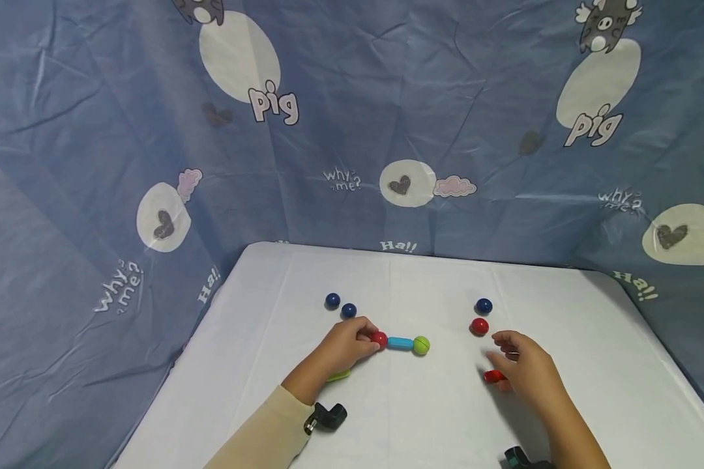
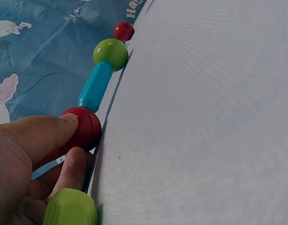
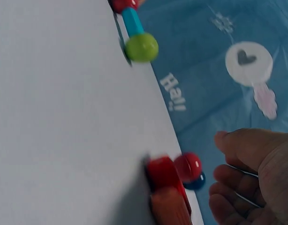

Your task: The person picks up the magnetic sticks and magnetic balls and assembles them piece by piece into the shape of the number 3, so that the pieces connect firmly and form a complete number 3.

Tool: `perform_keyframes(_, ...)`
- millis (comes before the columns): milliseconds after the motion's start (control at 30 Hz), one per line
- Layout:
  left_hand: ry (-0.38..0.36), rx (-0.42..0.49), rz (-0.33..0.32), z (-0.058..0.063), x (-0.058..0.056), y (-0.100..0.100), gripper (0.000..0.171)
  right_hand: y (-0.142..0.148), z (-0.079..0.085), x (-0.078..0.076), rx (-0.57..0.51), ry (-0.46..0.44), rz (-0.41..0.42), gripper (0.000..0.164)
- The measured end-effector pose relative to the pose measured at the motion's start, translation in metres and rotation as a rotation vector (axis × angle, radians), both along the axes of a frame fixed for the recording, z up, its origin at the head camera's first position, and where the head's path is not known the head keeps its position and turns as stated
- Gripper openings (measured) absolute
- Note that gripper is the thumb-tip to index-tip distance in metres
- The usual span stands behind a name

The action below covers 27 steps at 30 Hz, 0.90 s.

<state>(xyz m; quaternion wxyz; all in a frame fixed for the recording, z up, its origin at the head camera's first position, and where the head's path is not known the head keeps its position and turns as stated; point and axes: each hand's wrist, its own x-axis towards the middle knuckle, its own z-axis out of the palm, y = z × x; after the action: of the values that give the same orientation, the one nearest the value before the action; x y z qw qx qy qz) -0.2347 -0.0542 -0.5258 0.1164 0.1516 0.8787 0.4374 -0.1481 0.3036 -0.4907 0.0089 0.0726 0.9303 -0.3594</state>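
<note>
Beige sleeve (image 1: 264,430) cloth slants over the smooth white desk (image 1: 434,417) to the left hand (image 1: 345,342), which pinches a glossy red ball (image 1: 379,339) joined to a faceted blue rod (image 1: 400,343) and green ball (image 1: 421,345). The right hand (image 1: 528,368), thumb and fingers apart, hovers by a red rod (image 1: 493,376); shiny blue balls (image 1: 332,300) lie beyond.

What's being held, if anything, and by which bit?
The blue stick, by the red ball on its end, in the left grip. The right grip holds nothing.
</note>
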Motion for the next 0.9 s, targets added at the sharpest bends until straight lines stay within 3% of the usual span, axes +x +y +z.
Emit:
perform_keyframes(200, 0.000, -0.001, -0.004, 0.000, 0.000, -0.001, 0.022, 0.022, -0.001, 0.004, 0.109, -0.045, -0.006, 0.045)
perform_keyframes(500, -0.010, 0.000, 0.001, -0.001, -0.002, -0.001, 0.023, 0.035, -0.005, 0.007, 0.134, -0.105, 0.019, 0.047)
perform_keyframes(733, -0.010, 0.003, -0.002, -0.002, -0.002, -0.001, 0.022, 0.046, -0.008, 0.012, 0.142, -0.150, 0.023, 0.059)
perform_keyframes(900, -0.010, 0.002, -0.003, -0.002, -0.002, -0.001, 0.022, 0.053, -0.013, 0.019, 0.135, -0.149, 0.052, 0.054)
